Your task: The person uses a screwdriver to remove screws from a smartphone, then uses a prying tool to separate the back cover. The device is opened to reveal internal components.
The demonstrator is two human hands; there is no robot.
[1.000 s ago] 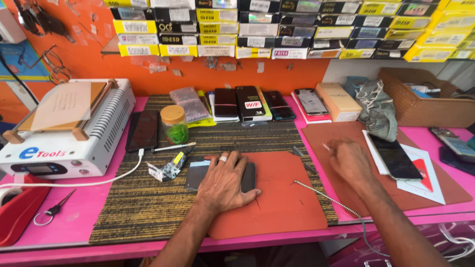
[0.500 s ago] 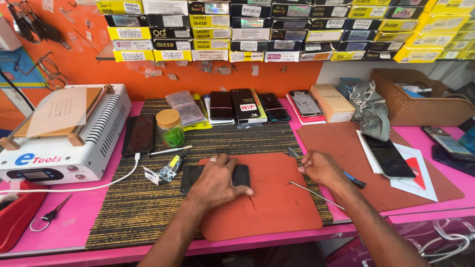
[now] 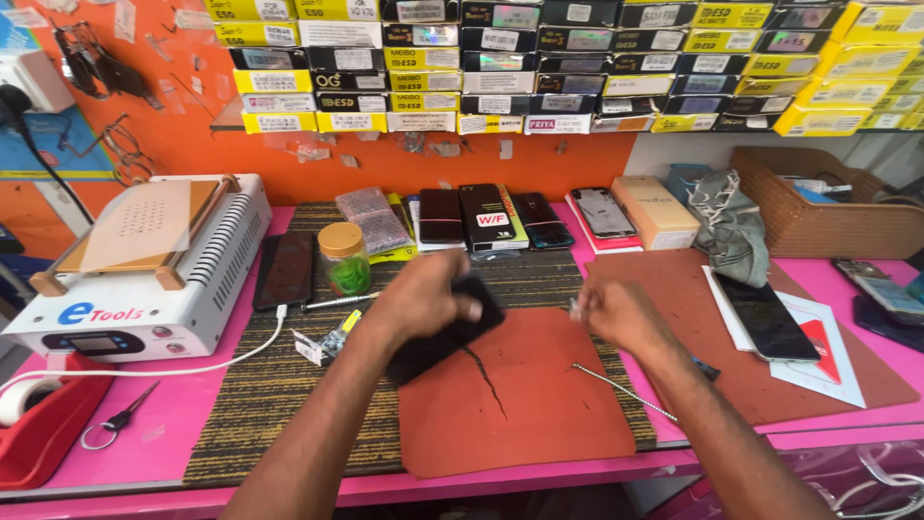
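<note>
Lifted off the cracked orange rubber mat (image 3: 520, 404) since before, one black slab phone (image 3: 452, 332) tilts in our clenched left hand (image 3: 423, 294); right hand (image 3: 616, 313) pinches one thin metal tool (image 3: 575, 308); three dark phones behind.

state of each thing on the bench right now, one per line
left hand: gripping black phone, tilted, lifted off orange mat
right hand: closed on small metal tool
orange mat: flat, cracked
green jar: upright, lid on
phone on papers: flat, screen dark

phone repair shop: stacked parts boxes (image 3: 500, 67), phones (image 3: 491, 217), screen-separator machine (image 3: 135, 260)
</note>
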